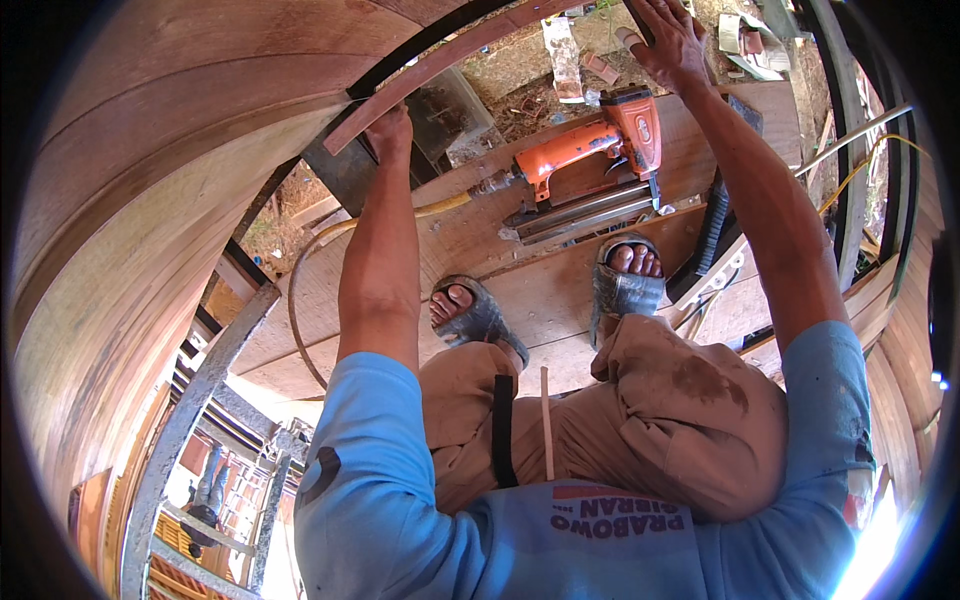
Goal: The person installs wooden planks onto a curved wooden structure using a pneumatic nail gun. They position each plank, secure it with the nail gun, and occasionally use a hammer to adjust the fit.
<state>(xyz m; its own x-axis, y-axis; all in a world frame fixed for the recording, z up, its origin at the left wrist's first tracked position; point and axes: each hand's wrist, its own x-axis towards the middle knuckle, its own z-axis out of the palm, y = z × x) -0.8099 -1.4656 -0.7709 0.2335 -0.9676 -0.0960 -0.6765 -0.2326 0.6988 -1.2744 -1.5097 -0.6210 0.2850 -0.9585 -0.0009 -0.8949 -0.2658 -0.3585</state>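
Reddish-brown wooden strip (440,70) slants near-left to far-right. Left hand (390,130) grip unclear; right hand (675,52) fingers spread. Brown planks (545,290) underfoot.

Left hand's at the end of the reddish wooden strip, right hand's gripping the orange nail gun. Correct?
Not the right hand: the head view shows it beyond the orange nail gun, which rests untouched on the planks. The left hand is at the end of the reddish wooden strip.

Fingers of the left hand (391,128) are hidden behind the wooden strip (435,68), whose far end, left of the right hand (672,50), runs out past the upper edge.
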